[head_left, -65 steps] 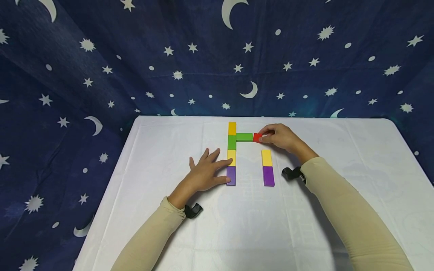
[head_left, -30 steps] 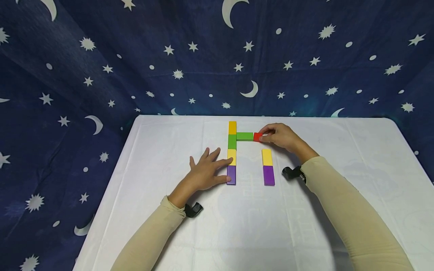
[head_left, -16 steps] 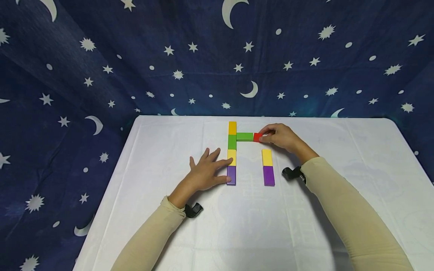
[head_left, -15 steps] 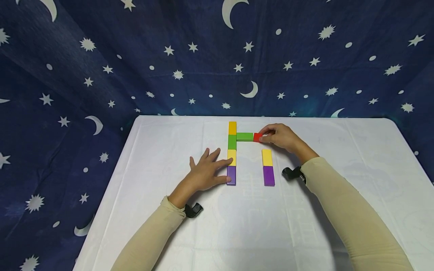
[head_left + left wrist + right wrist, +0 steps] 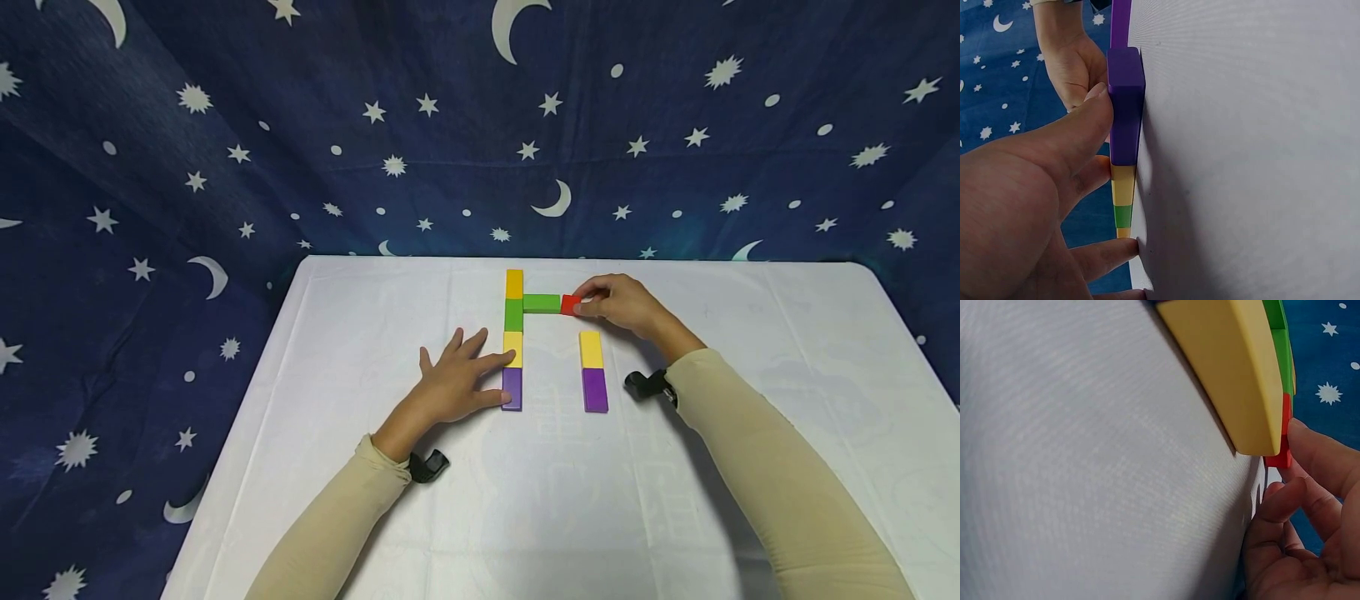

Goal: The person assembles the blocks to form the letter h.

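Observation:
Flat colored blocks lie on the table. In the head view, a column runs from an orange-yellow block (image 5: 513,283) through a green block (image 5: 513,315) and a yellow block (image 5: 512,346) to a purple block (image 5: 512,385). A second green block (image 5: 542,303) extends rightward from it, ending at a red block (image 5: 570,304). My right hand (image 5: 626,304) pinches that red block at its right end between thumb and fingers. With fingers spread, my left hand (image 5: 453,385) rests its index fingertip on the column's yellow block and its thumb on the purple one.
Below the red block, apart from the column, lie another yellow block (image 5: 590,349) and another purple block (image 5: 595,391), end to end. A white cloth covers the table (image 5: 525,500). Behind hangs a dark blue star-and-moon curtain (image 5: 450,183).

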Motion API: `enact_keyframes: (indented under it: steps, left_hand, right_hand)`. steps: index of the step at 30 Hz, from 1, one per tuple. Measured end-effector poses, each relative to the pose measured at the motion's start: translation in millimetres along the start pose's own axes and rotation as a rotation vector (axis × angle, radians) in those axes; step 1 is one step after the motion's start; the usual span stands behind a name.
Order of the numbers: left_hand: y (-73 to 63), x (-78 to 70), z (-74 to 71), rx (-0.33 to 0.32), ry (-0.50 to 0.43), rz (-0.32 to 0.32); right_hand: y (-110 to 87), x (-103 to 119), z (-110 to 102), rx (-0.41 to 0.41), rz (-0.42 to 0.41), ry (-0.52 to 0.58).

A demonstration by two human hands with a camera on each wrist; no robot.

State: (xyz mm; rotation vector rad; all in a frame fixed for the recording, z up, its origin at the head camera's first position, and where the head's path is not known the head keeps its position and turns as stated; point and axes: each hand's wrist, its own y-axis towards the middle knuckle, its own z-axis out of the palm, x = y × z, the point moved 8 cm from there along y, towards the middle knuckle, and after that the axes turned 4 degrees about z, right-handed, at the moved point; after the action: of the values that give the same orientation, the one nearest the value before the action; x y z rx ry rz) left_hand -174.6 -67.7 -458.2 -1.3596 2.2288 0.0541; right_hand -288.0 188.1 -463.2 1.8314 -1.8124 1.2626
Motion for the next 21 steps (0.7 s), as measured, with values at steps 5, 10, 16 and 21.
enact_keyframes:
  steps: [5,10,16,21]
  left_hand:
    - [-0.2,-0.1,0.1,0.001,0.001,-0.001]
    - [-0.2,-0.8,0.0,-0.002,-0.003,0.002]
    - [-0.6,-0.7,-0.4,-0.003,0.0,0.003]
    - [-0.4,-1.1,-1.0,-0.006,0.002,0.004]
  right_hand:
    - [1.0,-2,0,0.003,0.01,0.012]
    - [-0.6,-4,-2,-0.003,0.038,0.053]
    - [-13.0,3,-23,-0.114,0.027,0.106]
    - [-29.7,7,-53,-0.263,-0.015,0.039]
